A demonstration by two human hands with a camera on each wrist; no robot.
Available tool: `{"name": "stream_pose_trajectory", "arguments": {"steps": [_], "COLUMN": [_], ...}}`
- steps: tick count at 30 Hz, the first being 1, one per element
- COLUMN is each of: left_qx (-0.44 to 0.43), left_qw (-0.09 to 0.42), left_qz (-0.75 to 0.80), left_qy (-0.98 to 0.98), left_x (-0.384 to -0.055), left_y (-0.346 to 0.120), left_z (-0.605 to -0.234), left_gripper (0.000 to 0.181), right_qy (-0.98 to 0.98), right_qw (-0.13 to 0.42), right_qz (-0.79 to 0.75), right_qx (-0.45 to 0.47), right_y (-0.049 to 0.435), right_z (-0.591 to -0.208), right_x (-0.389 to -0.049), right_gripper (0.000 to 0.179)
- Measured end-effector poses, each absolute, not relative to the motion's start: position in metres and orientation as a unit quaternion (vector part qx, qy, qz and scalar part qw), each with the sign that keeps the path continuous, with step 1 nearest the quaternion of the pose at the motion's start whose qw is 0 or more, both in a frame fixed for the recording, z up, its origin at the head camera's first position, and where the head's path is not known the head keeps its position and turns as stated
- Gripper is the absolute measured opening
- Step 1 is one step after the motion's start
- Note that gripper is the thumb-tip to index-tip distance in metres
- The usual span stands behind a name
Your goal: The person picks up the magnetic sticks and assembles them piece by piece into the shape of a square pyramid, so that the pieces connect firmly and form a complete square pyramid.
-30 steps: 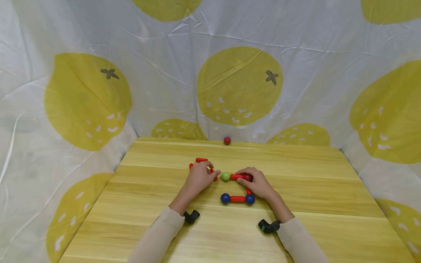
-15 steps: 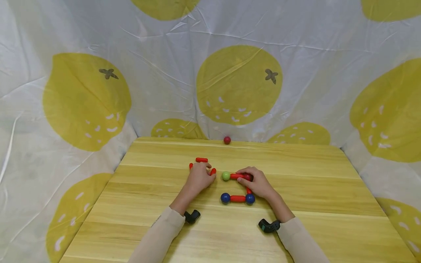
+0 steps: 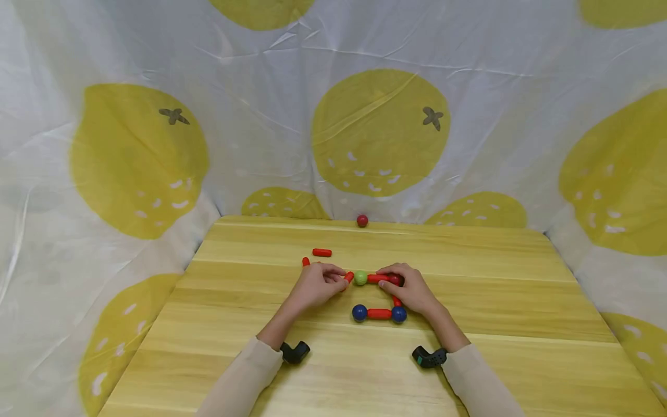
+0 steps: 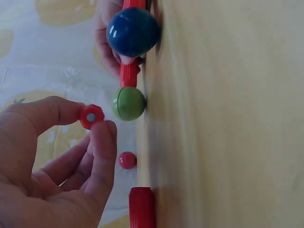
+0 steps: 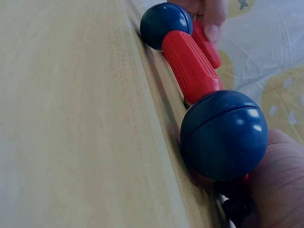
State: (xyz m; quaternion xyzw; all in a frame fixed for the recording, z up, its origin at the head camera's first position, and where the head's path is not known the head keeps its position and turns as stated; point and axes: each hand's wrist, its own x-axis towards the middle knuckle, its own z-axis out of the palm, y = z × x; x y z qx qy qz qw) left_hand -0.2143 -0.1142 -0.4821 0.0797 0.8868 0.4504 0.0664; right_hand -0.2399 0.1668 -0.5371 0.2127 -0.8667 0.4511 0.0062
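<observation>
My left hand [image 3: 318, 285] pinches a red magnetic rod [image 3: 348, 278] between thumb and forefinger; in the left wrist view the end of that rod [image 4: 91, 117] shows a metal disc. Just right of it sits a green ball [image 3: 361, 278], joined by a red rod [image 3: 377, 278] to a dark red ball [image 3: 397, 280]. My right hand [image 3: 415, 291] grips this dark red ball, partly covering it. A side rod [image 3: 398, 301] runs from there to a blue ball [image 3: 398, 314]. Another rod [image 3: 379, 314] links that to a second blue ball [image 3: 359, 313], making a three-sided shape.
A loose red rod [image 3: 322, 252] lies behind my left hand, and another rod [image 3: 305, 262] is partly hidden by it. One red ball [image 3: 362, 220] stands at the back edge of the wooden table [image 3: 469, 255]. Lemon-patterned cloth [image 3: 260, 116] hangs behind.
My left hand has picked up a red rod from the table and brought it right, close beside the green ball. The right hand keeps its hold on the dark red ball.
</observation>
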Motion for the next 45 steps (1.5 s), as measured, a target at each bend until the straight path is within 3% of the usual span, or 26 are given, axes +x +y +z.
{"name": "stream_pose_trajectory", "arguments": {"steps": [9,12,40,45], "left_qx": [0.065,0.057,0.034,0.024], "left_qw": [0.192,0.211,0.163,0.156], "left_qz": [0.569,0.583,0.555,0.56], "left_qy": [0.797,0.783,0.815,0.813], "left_x": [-0.207,-0.206,-0.204,-0.204], "left_y": [-0.111,-0.108,-0.093,-0.093], "left_z": [-0.49,-0.494,-0.508,-0.509], "left_gripper": [0.031,0.032,0.034,0.033], "right_qy": [-0.862,-0.863,-0.873,-0.868], "right_qw": [0.015,0.013,0.028,0.012], "right_qz": [0.459,0.459,0.445,0.453], "right_qx": [0.215,0.211,0.198,0.206], "right_y": [0.166,0.165,0.156,0.162], "right_z": [-0.538,-0.539,-0.541,-0.537], "right_x": [-0.241,-0.241,-0.241,-0.239], "right_gripper": [0.024,0.023,0.024,0.032]}}
